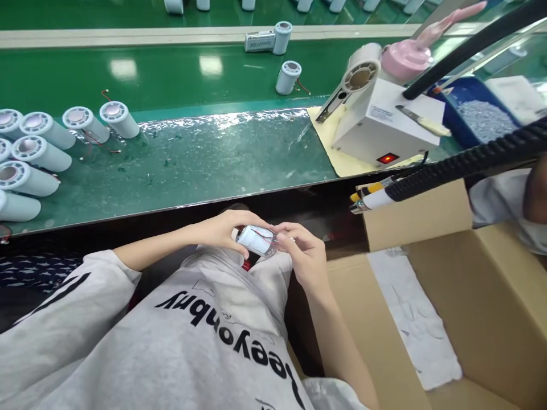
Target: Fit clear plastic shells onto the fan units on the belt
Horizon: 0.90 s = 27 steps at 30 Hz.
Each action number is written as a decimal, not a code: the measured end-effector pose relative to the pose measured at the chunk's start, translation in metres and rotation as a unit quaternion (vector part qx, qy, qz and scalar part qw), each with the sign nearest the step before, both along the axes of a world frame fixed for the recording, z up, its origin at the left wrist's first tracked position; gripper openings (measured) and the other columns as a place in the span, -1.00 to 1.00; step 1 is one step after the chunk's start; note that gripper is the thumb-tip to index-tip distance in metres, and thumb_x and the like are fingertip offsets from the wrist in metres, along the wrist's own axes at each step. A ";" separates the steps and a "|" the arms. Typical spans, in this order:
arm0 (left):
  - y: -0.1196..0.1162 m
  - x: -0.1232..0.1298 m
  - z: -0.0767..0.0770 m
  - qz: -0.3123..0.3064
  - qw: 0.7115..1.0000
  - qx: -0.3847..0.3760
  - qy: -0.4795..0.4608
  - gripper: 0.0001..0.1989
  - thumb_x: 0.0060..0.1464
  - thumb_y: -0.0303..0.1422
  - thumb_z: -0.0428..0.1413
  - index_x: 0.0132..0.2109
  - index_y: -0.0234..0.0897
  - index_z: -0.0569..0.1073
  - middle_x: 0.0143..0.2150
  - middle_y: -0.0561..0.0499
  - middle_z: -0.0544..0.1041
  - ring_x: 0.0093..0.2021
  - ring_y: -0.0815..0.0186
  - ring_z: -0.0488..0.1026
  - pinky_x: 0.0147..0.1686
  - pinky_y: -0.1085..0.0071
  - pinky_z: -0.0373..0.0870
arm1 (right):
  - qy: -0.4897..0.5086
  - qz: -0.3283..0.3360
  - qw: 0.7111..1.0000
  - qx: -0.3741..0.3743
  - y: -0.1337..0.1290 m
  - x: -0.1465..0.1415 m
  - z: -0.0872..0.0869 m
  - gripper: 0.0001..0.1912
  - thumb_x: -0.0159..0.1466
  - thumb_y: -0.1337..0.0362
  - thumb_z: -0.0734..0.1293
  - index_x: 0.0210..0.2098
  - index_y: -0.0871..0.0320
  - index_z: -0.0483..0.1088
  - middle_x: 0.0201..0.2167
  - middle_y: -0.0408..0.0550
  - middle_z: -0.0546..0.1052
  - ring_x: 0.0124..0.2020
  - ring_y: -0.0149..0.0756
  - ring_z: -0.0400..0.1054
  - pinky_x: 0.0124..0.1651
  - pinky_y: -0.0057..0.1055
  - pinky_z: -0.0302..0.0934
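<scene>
My left hand (226, 229) is wrapped round a light-blue cylinder (255, 240), held tilted above my lap, below the bench edge. Thin dark-red wires (265, 234) run along its side toward my right hand (305, 250). The fingers of my right hand are pinched at the cylinder's right end, where the wires lead; the exact fingertip contact is partly hidden. Several similar light-blue cylinders (40, 154) with ringed ends stand grouped on the bench at the left, a few trailing thin wires with small white plugs.
The green bench (222, 159) runs across in front. On it stand a white box-shaped device (384, 125) with a lit red switch, a tape roll (361, 77), a pink-topped bottle (404, 60) and a blue tray (482, 114). A black hose (461, 156) and open cardboard box (491, 296) lie right.
</scene>
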<state>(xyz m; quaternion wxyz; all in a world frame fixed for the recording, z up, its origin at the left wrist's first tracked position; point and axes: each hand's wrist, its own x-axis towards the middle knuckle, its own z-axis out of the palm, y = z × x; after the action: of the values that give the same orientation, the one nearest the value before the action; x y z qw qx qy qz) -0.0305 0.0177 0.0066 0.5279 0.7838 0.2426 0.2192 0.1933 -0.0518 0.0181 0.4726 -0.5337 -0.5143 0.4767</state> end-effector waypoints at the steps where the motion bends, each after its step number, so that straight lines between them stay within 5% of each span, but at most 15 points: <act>1: -0.001 0.000 0.002 0.000 1.000 -0.019 0.000 -0.33 -0.05 -0.21 0.41 0.23 -0.16 0.51 0.16 -0.19 0.55 0.15 0.05 0.49 0.13 0.20 0.41 | 0.034 -0.003 0.999 -0.008 0.001 0.001 0.000 -0.70 0.22 0.07 0.49 -0.54 0.08 0.51 -0.24 0.00 0.63 -0.13 -0.09 0.56 -0.29 -0.30 0.46; 4: -0.006 0.002 0.009 0.035 0.994 -0.099 -0.008 -0.31 -0.06 -0.28 0.40 0.25 -0.20 0.48 0.20 -0.20 0.54 0.12 0.08 0.52 0.00 0.28 0.49 | 0.071 0.029 0.997 0.011 0.001 0.005 0.000 -0.72 0.18 0.00 0.54 -0.46 0.05 0.56 -0.11 0.02 0.66 0.00 0.01 0.56 -0.14 -0.15 0.53; 7: -0.010 0.004 0.013 0.061 0.978 -0.194 -0.040 -0.30 -0.06 -0.27 0.40 0.26 -0.23 0.46 0.23 -0.22 0.50 0.02 0.15 0.56 -0.07 0.31 0.51 | -0.047 0.096 0.991 0.083 -0.002 0.009 0.000 -0.73 0.13 0.13 0.59 -0.18 -0.02 0.63 0.13 0.00 0.59 0.21 0.05 0.45 0.21 -0.01 0.41; 10: -0.012 0.002 0.014 0.052 0.972 -0.226 -0.044 -0.29 -0.03 -0.26 0.39 0.28 -0.21 0.43 0.24 -0.22 0.49 -0.08 0.23 0.57 -0.16 0.36 0.51 | -0.112 0.113 0.979 0.129 -0.008 0.012 -0.003 -0.64 0.18 0.24 0.57 -0.03 -0.07 0.57 0.21 -0.03 0.53 0.25 0.00 0.42 0.33 0.00 0.31; 22: -0.017 -0.004 0.023 -0.005 0.988 -0.140 -0.067 -0.26 -0.04 -0.35 0.42 0.30 -0.10 0.45 0.33 -0.17 0.45 0.29 0.04 0.43 0.16 0.23 0.47 | -0.001 0.125 0.992 0.017 -0.015 0.015 0.006 -0.51 0.11 0.06 0.62 -0.04 -0.01 0.48 0.05 -0.01 0.61 0.03 -0.11 0.56 0.05 -0.19 0.53; 27: -0.018 -0.004 0.022 0.013 0.979 -0.195 -0.061 -0.17 -0.10 -0.37 0.44 0.34 -0.11 0.41 0.34 -0.19 0.44 0.28 0.02 0.45 0.22 0.14 0.44 | 0.040 0.121 0.991 -0.029 -0.016 0.016 0.003 -0.48 0.11 0.05 0.62 -0.02 0.00 0.45 0.05 0.02 0.60 0.04 -0.10 0.55 0.01 -0.20 0.53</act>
<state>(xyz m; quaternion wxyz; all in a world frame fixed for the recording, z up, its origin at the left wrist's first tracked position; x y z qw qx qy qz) -0.0341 0.0000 0.0283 0.6813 0.6480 0.2579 0.2222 0.2091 -0.0681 0.0210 0.4160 -0.4614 -0.5416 0.5664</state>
